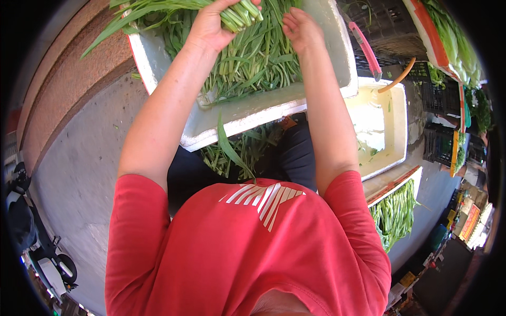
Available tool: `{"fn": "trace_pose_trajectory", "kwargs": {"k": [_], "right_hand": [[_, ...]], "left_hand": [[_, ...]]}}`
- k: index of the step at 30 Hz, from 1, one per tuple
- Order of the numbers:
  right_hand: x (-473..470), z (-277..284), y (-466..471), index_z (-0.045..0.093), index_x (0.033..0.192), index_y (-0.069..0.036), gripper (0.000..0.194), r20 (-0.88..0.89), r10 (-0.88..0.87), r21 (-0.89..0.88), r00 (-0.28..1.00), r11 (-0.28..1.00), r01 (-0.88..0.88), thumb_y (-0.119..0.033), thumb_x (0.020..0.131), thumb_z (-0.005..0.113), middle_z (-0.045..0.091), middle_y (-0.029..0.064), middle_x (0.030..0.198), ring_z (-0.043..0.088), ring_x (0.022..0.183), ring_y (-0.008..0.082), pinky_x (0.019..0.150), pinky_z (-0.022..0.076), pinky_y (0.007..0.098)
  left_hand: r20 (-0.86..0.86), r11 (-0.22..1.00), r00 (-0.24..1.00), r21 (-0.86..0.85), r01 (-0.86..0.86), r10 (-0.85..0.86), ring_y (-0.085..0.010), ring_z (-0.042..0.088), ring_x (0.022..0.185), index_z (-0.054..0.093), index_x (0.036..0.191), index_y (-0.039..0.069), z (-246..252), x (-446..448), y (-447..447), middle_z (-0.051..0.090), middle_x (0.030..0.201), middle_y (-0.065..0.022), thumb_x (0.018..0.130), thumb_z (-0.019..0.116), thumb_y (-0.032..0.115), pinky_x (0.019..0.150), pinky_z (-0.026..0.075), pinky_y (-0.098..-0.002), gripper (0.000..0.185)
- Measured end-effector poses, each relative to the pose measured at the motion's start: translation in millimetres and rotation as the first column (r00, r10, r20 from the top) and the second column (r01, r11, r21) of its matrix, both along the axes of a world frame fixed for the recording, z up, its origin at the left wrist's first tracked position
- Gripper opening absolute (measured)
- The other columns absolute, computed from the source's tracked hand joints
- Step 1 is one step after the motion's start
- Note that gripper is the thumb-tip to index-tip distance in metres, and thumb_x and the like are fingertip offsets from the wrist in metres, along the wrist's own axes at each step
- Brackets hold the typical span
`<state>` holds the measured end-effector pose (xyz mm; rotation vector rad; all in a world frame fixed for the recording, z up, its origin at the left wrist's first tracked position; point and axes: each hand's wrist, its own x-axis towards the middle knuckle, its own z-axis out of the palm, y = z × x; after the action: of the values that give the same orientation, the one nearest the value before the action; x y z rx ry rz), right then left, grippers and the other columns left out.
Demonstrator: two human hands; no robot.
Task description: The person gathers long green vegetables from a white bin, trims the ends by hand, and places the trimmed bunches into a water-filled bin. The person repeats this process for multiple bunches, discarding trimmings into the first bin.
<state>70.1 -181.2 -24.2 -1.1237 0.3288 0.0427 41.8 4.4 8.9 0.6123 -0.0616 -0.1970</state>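
Note:
My left hand (213, 25) grips a bundle of long-leaved green vegetables (241, 15), its pale cut stems pointing right and its leaves trailing left. Below it sits a white foam box (257, 114) holding a thick layer of the same cut greens (257, 67). Over the right part of that layer hovers my right hand (304, 31), fingers loosely curled, with nothing visible in it. Part of its palm is turned out of sight. Between my legs, under the box's near edge, lie more cut greens (221, 158); one long leaf (229, 146) sticks up against my shirt.
Right of the box are a pink utility knife (365, 51) and a foam box of water (397, 130) with a curved orange tube (397, 77) at its rim. Bundled greens (395, 215) lie nearer. Black crates (438, 142) stand farther right. A stone step (79, 71) borders the left.

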Motion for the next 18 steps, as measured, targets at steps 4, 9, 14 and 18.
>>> {"fn": "trace_pose_trajectory", "kwargs": {"k": [4, 9, 14, 18], "right_hand": [[0.0, -34.6, -19.8, 0.059, 0.081, 0.0, 0.025, -0.387, 0.31, -0.602, 0.869, 0.628, -0.492, -0.022, 0.075, 0.068, 0.06, 0.006, 0.067, 0.052, 0.051, 0.0114, 0.046, 0.0418, 0.0239], [-8.2, -58.4, -4.4, 0.061, 0.073, 0.003, 0.025, -0.596, 0.407, -0.495, 0.692, 0.491, -0.716, -0.021, 0.075, 0.069, 0.062, 0.0095, 0.062, 0.052, 0.044, 0.0092, 0.036, 0.0383, 0.0198], [-16.6, -27.8, -16.2, 0.055, 0.068, 0.003, 0.017, -0.39, 0.364, -0.405, 0.846, 0.757, -0.513, -0.009, 0.074, 0.065, 0.055, 0.0092, 0.055, 0.048, 0.04, 0.0139, 0.034, 0.0389, 0.0268], [-36.4, 15.0, -8.0, 0.052, 0.074, -0.003, 0.014, -0.12, 0.243, -0.171, 0.963, 0.95, -0.261, -0.013, 0.08, 0.06, 0.054, 0.0053, 0.059, 0.044, 0.043, 0.008, 0.035, 0.0334, 0.0217]], "left_hand": [[0.0, 0.994, 1.0, -0.109, 0.019, -0.019, -0.0232, 0.06, 0.079, 0.056, 0.091, -0.001, -2.7, 9.7, 11.5, 0.061, 0.083, -0.0127, 0.079, 0.058, 0.011, 0.071, 0.051, -0.0351, 0.016], [-0.085, 0.996, 0.996, -0.092, -0.003, -0.005, -0.024, 0.061, 0.076, 0.056, 0.093, 0.0, -13.5, 8.2, 13.0, 0.061, 0.082, -0.0127, 0.077, 0.058, 0.014, 0.069, 0.051, -0.0352, 0.021], [-0.155, 0.995, 0.988, -0.097, -0.005, -0.01, -0.022, 0.056, 0.096, 0.052, 0.106, 0.0, -13.9, 9.3, 13.2, 0.059, 0.098, -0.009, 0.08, 0.057, 0.008, 0.091, 0.042, -0.0369, 0.028], [-0.212, 0.996, 0.976, -0.08, 0.039, -0.055, -0.0204, 0.058, 0.091, 0.051, 0.106, 0.002, -11.2, -7.4, -1.7, 0.059, 0.098, -0.0089, 0.08, 0.058, 0.01, 0.082, 0.046, -0.0344, 0.028]]}}
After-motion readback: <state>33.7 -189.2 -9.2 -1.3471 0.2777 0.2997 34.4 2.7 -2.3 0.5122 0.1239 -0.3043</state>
